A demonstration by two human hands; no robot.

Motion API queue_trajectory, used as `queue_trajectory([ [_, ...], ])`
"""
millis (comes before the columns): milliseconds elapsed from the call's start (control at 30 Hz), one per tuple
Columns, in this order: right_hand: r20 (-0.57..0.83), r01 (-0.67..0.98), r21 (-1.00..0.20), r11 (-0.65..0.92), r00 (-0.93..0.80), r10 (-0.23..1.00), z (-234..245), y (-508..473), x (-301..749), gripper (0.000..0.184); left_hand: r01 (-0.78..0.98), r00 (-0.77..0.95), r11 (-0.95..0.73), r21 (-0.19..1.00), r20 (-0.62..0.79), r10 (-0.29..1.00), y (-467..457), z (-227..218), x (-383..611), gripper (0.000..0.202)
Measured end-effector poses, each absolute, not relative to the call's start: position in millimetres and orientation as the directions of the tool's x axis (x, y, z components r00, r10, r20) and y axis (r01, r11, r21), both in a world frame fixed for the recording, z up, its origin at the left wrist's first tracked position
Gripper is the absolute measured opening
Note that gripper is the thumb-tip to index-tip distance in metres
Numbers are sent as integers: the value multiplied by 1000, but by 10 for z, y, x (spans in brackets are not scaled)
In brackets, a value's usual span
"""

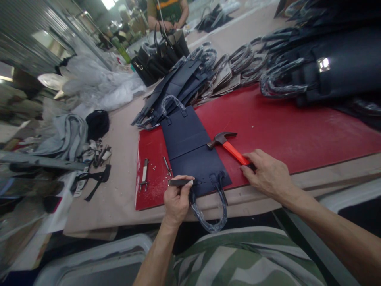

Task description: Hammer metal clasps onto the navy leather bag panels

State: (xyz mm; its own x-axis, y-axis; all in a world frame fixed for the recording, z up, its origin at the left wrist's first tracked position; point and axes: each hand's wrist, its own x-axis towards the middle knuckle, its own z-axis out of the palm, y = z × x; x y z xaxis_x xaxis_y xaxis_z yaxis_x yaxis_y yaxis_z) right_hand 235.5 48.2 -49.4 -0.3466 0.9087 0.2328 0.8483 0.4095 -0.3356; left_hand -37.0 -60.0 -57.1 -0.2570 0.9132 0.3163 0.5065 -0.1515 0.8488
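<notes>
A dark navy bag panel (190, 147) with wrapped handles at both ends lies flat on a red mat (282, 127). My left hand (176, 198) is closed around a small dark metal tool (180, 182) at the panel's near left corner. My right hand (264, 172) rests on the end of the orange handle of a hammer (229, 147), fingers curled over it. The hammer's head lies against the panel's right edge. The near handle (212, 210) hangs over the table edge.
A metal punch (144, 172), a thin pin tool (167, 166) and tiny rivets lie on the mat's left. Stacks of navy panels (178, 87) and finished bags (333, 67) fill the back. Another person (168, 14) works at the far end. Cloth and straps (89, 159) lie left.
</notes>
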Motion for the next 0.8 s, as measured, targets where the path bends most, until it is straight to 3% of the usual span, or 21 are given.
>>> queue_trajectory([
  [267, 219, 855, -328, 401, -344, 913, -484, 480, 2357, 27, 590, -164, -296, 752, 470, 867, -597, -595, -335, 14],
  [567, 224, 850, -337, 405, -345, 911, -464, 472, 2353, 27, 655, -144, -307, 690, 513, 846, -596, -636, -324, 11],
  [800, 218, 856, -320, 405, -350, 911, -486, 477, 2360, 28, 764, 2, -413, 495, 639, 769, -535, -553, -265, 13],
])
